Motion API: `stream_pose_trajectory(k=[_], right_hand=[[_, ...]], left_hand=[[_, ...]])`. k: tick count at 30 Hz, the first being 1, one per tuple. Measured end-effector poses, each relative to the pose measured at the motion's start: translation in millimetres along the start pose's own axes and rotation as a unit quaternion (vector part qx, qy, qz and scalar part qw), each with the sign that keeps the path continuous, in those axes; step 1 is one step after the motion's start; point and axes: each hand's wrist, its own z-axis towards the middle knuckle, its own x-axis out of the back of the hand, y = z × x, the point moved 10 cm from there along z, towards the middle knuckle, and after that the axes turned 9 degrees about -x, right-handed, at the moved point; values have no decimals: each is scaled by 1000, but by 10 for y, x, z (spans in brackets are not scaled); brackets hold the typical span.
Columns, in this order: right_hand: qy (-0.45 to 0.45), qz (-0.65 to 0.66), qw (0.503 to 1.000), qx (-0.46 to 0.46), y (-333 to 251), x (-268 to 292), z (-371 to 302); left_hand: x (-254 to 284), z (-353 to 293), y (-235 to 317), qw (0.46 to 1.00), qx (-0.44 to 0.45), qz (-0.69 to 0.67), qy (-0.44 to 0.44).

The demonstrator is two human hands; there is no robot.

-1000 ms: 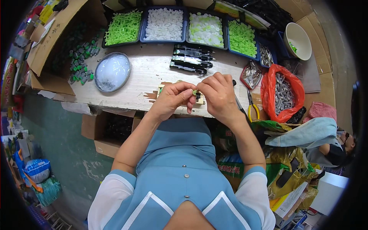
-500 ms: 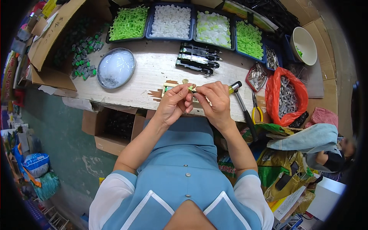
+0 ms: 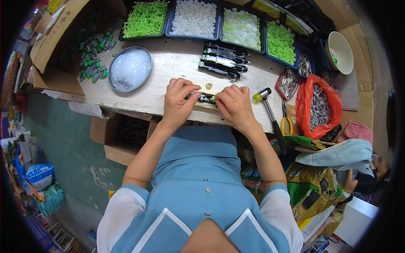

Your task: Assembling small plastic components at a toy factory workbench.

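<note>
A slim black plastic casing point(image 3: 205, 98) lies across a pale wooden holder point(image 3: 207, 90) at the bench's front edge. At its left end, my left hand point(image 3: 179, 102) is closed, thumb and fingers pressing on it. My right hand point(image 3: 237, 105) pinches at the other end, where a bit of green shows by the fingertips; the rest of that piece is covered by the fingers. Just behind the hands, several finished-looking black casings point(image 3: 223, 61) lie side by side. A mallet with a yellow-and-black head point(image 3: 262, 95) rests right of my right hand.
Along the back stand trays of green sticks point(image 3: 145, 19), white caps point(image 3: 194, 19), discs point(image 3: 241, 28) and green parts point(image 3: 280, 42). A round dish point(image 3: 129, 69) with whitish grease sits left. Pliers point(image 3: 287, 119) and a red bag point(image 3: 300, 110) of metal cylinders lie right.
My hands have moved apart and down onto the wooden holder, the left going leftward. The small green piece held up between them earlier is now mostly hidden. The mallet head is uncovered.
</note>
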Motion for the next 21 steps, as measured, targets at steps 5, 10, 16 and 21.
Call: stream_pose_trajectory(k=[5,10,16,21], right_hand=[[-51,-63,996,31,-71,-150,90],[-97,-85,990,53,-145,-235,177],[-173,-59,982,36,-87,-377,242],[-187,-25,982,13,-2,-313,236]], left_hand=[[-174,-27,125,992,-58,93,-65],[-254,-45,66,990,-66,96,-75],[-273,-50,57,991,-61,83,-88],[-297,-35,70,990,-64,86,-94]])
